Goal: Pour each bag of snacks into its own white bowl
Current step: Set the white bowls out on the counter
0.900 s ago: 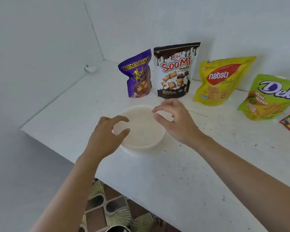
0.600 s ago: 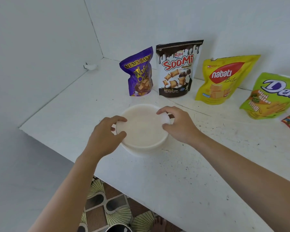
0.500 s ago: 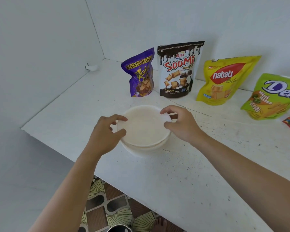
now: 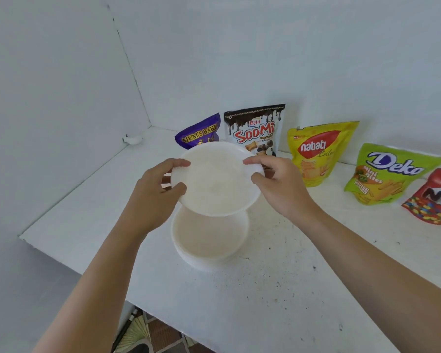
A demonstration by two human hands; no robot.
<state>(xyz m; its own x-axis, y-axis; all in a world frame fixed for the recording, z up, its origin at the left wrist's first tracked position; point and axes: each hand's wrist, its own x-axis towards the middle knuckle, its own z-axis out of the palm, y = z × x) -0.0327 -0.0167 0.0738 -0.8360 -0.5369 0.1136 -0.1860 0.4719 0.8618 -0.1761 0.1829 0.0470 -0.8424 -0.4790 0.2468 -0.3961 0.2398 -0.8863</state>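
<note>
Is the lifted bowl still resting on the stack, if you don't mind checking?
No, both hands hold the top bowl by its rim, clear above the stack on the table.

White bowls (image 4: 215, 179), purple (image 4: 197, 135), yellow (image 4: 316, 154), green (image 4: 387, 174) bags, speckled white counter (image 4: 278, 289).

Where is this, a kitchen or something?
Probably a home snack corner: a white ledge set into bare white walls, snack bags like the Soomi bag lined up, and patterned floor tiles below.
</note>
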